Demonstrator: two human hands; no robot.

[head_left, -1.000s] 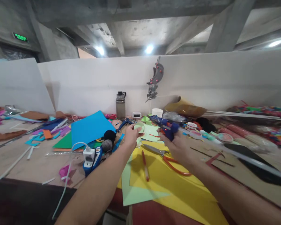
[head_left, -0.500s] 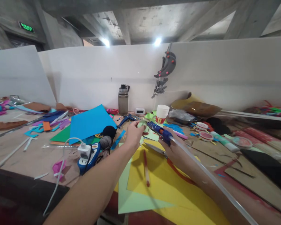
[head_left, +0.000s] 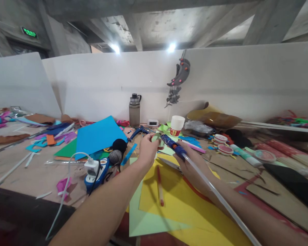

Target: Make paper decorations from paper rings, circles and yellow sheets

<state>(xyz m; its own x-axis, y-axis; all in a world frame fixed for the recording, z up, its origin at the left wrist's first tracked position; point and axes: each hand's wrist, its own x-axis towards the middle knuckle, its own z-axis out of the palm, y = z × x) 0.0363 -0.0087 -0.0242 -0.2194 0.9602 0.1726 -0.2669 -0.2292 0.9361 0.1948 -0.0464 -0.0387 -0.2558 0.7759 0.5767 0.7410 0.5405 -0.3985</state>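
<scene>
My left hand (head_left: pixel 148 149) is closed in a pinch on a small light green paper piece (head_left: pixel 156 137). My right hand (head_left: pixel 190 160) is wrapped round a blue hot glue gun (head_left: pixel 172 145), its nozzle close to the green piece. A long clear glue stick (head_left: pixel 215 188) sticks out of the gun's back, over my right forearm. Beneath the right hand lie scissors (head_left: pixel 168 163) with orange handles, partly hidden. Yellow sheets (head_left: pixel 179 208) and a light green sheet (head_left: pixel 141 222) are spread below my hands, with a red and pale pencil-like stick (head_left: pixel 159 186) on top.
Stacked paper cups (head_left: pixel 177 123) and a grey bottle (head_left: pixel 135 111) stand behind my hands. To the left are a blue sheet (head_left: pixel 100 135), a power strip (head_left: pixel 96 177) and a white cable (head_left: pixel 60 208). Small round paper pieces (head_left: pixel 225 149) and a black flat object (head_left: pixel 292 182) lie right.
The green piece in my left hand has turned and now shows more upright. The glue gun stays close to it, almost unmoved. The view has shifted slightly.
</scene>
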